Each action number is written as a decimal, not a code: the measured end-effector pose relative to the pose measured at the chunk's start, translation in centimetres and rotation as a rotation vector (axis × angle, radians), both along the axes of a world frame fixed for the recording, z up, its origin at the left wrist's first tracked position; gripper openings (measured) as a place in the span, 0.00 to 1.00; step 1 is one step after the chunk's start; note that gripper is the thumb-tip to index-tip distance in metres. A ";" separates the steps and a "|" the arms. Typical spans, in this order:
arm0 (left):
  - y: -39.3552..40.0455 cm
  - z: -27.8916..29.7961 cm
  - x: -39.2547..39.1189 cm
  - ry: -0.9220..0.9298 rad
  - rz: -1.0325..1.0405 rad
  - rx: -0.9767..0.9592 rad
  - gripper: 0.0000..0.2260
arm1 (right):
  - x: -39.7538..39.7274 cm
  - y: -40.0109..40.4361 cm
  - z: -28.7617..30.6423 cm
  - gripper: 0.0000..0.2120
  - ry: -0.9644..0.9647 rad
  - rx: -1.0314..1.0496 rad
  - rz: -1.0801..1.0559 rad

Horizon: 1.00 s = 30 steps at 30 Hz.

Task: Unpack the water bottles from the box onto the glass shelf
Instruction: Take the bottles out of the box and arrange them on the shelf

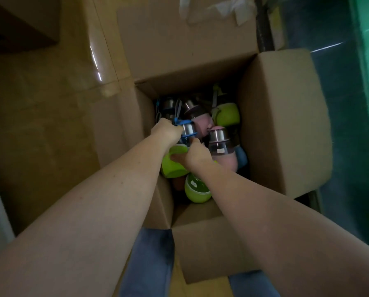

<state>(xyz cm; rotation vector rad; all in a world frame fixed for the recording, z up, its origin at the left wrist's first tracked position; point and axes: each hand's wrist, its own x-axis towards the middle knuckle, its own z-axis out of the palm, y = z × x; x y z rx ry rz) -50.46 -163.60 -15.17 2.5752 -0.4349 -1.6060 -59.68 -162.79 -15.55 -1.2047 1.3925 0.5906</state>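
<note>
An open cardboard box (282, 125) stands on the floor, holding several water bottles with steel collars and green, pink and blue cups. Both my arms reach down into it. My left hand (166, 130) is closed on the blue-lidded bottle (187, 128) at its steel top. My right hand (195, 155) grips a green bottle (172, 166) lying near the box's left wall. A pink bottle (220, 144) stands to the right of my hands, and another green one (227, 114) lies at the back. The glass shelf (337, 82) shows as a greenish pane on the right.
The box flaps spread out on all sides, the near flap (211, 249) over my legs in blue jeans (149, 264). Glossy beige floor tiles (50, 103) lie to the left. A dark metal post (264, 24) stands behind the box beside the glass.
</note>
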 end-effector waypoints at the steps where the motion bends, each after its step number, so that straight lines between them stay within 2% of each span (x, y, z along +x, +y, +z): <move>1: 0.2 -1.0 0.1 0.007 0.005 0.018 0.21 | 0.3 0.4 -0.9 0.34 0.009 0.004 0.030; 3: 0.6 -2.6 0.2 0.026 0.028 0.064 0.23 | 0.8 1.3 -2.6 0.37 0.030 0.005 0.099; 6: 1.1 -4.6 0.3 0.025 0.032 0.130 0.26 | 1.5 2.2 -4.4 0.49 0.091 0.003 0.250; 8: 0.8 -5.4 0.4 -0.005 -0.001 0.151 0.26 | 1.9 2.4 -5.1 0.52 0.134 -0.015 0.315; 15: 0.4 -6.0 0.6 -0.016 -0.094 0.152 0.20 | 2.0 1.5 -4.9 0.45 0.140 -0.008 0.194; 18: 0.7 -4.7 0.2 -0.014 -0.106 0.122 0.22 | 1.2 0.9 -3.2 0.42 0.083 -0.005 0.147; 20: 0.6 -3.2 0.1 -0.032 -0.051 0.112 0.27 | 0.6 0.3 -1.2 0.43 0.056 -0.039 0.150; 23: -0.3 0.3 0.3 -0.051 0.168 0.022 0.33 | 0.0 -0.6 2.5 0.47 0.027 -0.137 0.140; 27: -2.6 7.6 1.1 -0.012 0.422 -0.169 0.31 | -0.2 -2.6 8.9 0.46 -0.104 -0.326 0.078; 30: -4.7 14.6 1.9 0.054 0.514 -0.305 0.28 | 0.1 -4.8 14.5 0.47 -0.181 -0.410 0.071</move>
